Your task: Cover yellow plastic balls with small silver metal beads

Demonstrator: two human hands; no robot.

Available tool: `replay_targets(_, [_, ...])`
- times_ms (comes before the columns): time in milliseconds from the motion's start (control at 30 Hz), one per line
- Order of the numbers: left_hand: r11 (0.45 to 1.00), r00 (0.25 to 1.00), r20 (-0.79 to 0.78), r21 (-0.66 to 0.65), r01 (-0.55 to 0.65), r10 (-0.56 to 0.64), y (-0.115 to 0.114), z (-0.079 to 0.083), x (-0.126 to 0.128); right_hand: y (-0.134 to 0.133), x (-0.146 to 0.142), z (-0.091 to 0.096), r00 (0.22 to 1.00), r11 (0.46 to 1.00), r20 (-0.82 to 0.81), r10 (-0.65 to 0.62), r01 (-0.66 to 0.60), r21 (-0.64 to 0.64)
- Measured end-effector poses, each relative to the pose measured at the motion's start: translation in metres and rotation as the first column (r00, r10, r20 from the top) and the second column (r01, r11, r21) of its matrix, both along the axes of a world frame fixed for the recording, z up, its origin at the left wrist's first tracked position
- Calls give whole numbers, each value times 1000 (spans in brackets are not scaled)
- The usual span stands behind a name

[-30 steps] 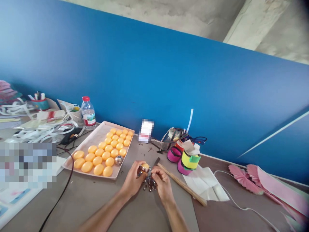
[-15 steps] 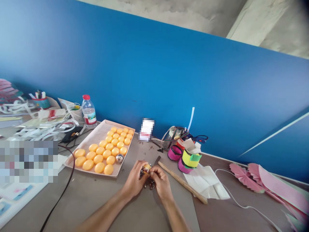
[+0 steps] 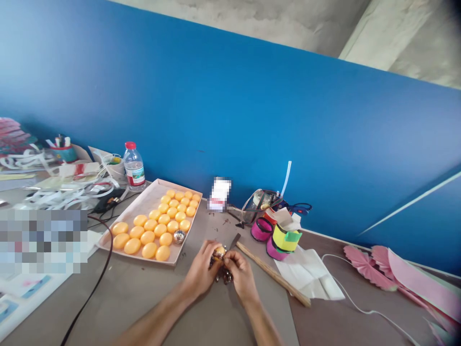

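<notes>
My left hand (image 3: 200, 275) is closed round a small yellow ball (image 3: 220, 251) that is partly covered with shiny silver pieces. My right hand (image 3: 240, 274) pinches at the same ball from the right, fingers together. A small heap of silver pieces (image 3: 224, 276) lies on the table just under both hands. To the left stands a pale tray (image 3: 148, 197) with several bare yellow balls (image 3: 158, 230) in rows and one silver-covered ball (image 3: 179, 236) at its near right corner.
A wooden stick (image 3: 273, 275) lies right of my hands, beside white paper (image 3: 309, 276) and coloured tape rolls (image 3: 277, 236). A water bottle (image 3: 134, 166) stands behind the tray. A black cable (image 3: 94, 283) crosses the table at left. Pink paper fans (image 3: 374, 269) lie far right. A blue wall backs the table.
My hands have drawn closer together around the yellow ball, and the right fingers now press on it. The view has shifted slightly.
</notes>
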State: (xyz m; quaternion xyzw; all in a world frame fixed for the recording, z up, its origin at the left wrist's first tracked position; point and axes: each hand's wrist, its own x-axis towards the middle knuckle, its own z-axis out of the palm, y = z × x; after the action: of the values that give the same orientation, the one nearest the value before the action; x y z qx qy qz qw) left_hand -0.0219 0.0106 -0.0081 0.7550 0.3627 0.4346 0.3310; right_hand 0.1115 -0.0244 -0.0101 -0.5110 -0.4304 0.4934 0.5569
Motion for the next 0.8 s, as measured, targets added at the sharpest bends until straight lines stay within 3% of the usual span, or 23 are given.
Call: replay_targets(800, [999, 998, -39, 14, 44, -43, -2, -3, -2, 0, 1, 9, 1000, 998, 14, 25, -25, -51])
